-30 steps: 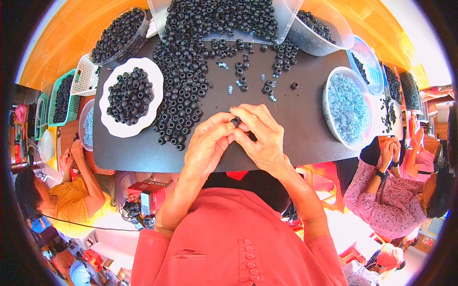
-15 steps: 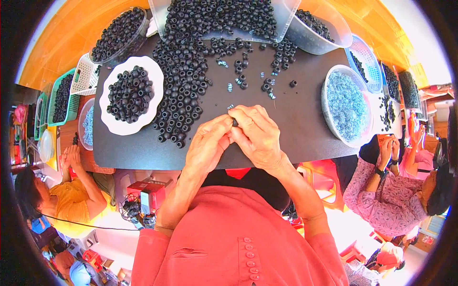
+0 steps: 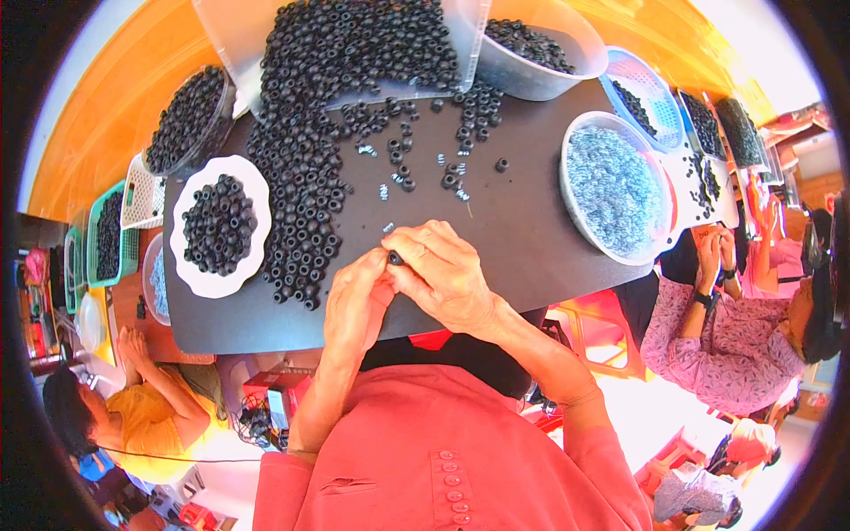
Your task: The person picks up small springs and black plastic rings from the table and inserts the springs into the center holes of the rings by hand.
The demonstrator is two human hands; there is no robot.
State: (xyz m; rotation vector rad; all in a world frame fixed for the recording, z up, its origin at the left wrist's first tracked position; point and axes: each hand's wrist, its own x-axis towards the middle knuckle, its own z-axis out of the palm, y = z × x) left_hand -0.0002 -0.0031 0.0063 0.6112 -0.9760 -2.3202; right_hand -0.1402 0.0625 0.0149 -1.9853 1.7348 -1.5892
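My left hand and my right hand meet over the near middle of a black table. Between their fingertips they pinch one small black ring-shaped part. A long spill of the same black rings lies just left of my hands. A few small silvery springs and loose rings lie on the table beyond my fingers.
A white bowl of black rings stands at the left. A round tub of silvery springs stands at the right. Clear bins of black rings line the far edge. Other people sit at lower left and at the right.
The view has swung, so the table sits lower and further left in the picture. My hands stay together on the small black part, now turned slightly.
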